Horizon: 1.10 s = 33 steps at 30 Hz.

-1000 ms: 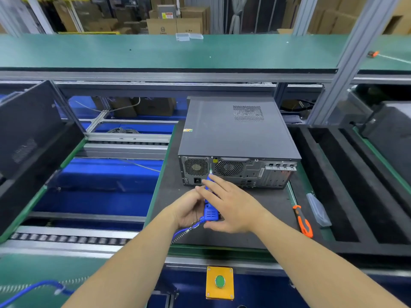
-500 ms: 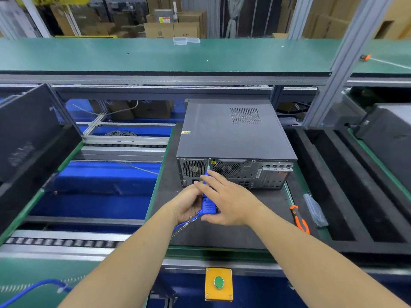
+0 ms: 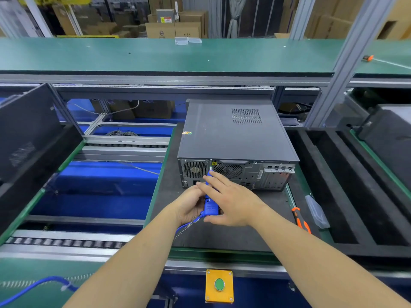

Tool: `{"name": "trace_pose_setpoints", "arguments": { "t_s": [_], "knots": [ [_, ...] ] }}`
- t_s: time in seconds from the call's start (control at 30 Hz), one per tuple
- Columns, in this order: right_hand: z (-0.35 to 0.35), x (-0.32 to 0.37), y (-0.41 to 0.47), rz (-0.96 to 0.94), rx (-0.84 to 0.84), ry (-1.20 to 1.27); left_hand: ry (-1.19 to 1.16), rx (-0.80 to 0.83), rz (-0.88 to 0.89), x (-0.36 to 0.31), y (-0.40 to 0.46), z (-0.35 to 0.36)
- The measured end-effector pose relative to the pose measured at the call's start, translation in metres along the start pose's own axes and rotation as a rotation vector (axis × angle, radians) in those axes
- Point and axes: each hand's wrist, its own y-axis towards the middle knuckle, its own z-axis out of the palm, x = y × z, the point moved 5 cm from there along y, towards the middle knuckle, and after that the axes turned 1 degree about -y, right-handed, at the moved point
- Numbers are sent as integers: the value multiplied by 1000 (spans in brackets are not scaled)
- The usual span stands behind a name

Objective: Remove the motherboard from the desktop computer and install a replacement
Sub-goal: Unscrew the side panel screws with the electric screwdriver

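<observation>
The bench (image 3: 155, 56) ran green across the back, and below it the black mat (image 3: 222, 236) carried the job. On that mat sat the computer (image 3: 233, 138), lid still on, rear panel facing the person, near the mat's middle. So the motherboard was somewhere inside, out of sight, and the task looked barely begun.

Down to the hands. The left hand (image 3: 189, 205) was wrapped around the body of the blue driver (image 3: 210, 205), gripping it from the left. The right hand (image 3: 229, 203) lay over the driver from the other side, fingers stretched forward along its nose, steadying rather than clenching. The bit reached up to the top edge of the rear panel, between the two fan grilles, seemingly on a lid screw; whether it was seated in the head could not be told.

For this step, the driver wanted keeping square to the panel and pressed in firmly, so the bit would not cam out and chew the head. The coiled cord (image 3: 189, 225) trailing off the driver's tail wanted slack.

Off to the right, a screwdriver (image 3: 300, 221) and a clear box (image 3: 317, 212) lay spare at the mat's edge.
</observation>
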Motion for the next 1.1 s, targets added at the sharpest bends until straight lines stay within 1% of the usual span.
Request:
{"name": "trace_pose_setpoints", "arguments": {
  "t_s": [0.17, 0.47, 0.53, 0.57, 0.6, 0.63, 0.67, 0.7, 0.73, 0.8, 0.87, 0.93, 1.03, 1.1],
  "knots": [
    [-5, -2, 2, 1, 12, -3, -36, 12, 8, -4, 3, 2],
    [-2, -3, 1, -17, 39, -2, -33, 12, 10, 3, 1, 1],
    [-2, -3, -1, 3, 2, 75, -10, 3, 11, 1, 2, 1],
    [-3, -5, -3, 59, -64, 173, 21, -3, 13, 0, 3, 1],
    [-4, -10, -6, 159, -158, 300, 54, -15, 15, 0, 3, 0],
    [-3, -18, -10, 293, -246, 438, 75, -30, 13, 0, 3, -1],
    [0, -28, -15, 424, -291, 558, 72, -41, 7, 1, 3, -2],
    [5, -34, -19, 508, -269, 642, 59, -45, -2, 1, 3, -4],
    [9, -36, -22, 518, -200, 657, 53, -45, -12, 1, 3, -5],
    [15, -32, -26, 402, -59, 556, 68, -39, -33, 0, 4, -6],
    [20, -25, -27, 320, 14, 505, 57, -13, -45, 0, 5, -4],
    [24, -20, -26, 334, 18, 539, 15, 0, -51, 2, 7, -3],
    [29, -14, -31, 416, -62, 770, 10, -15, -59, 6, 9, -7],
    [34, -9, -36, 431, -61, 781, -2, -7, -75, 7, 10, -8]
  ]
}}
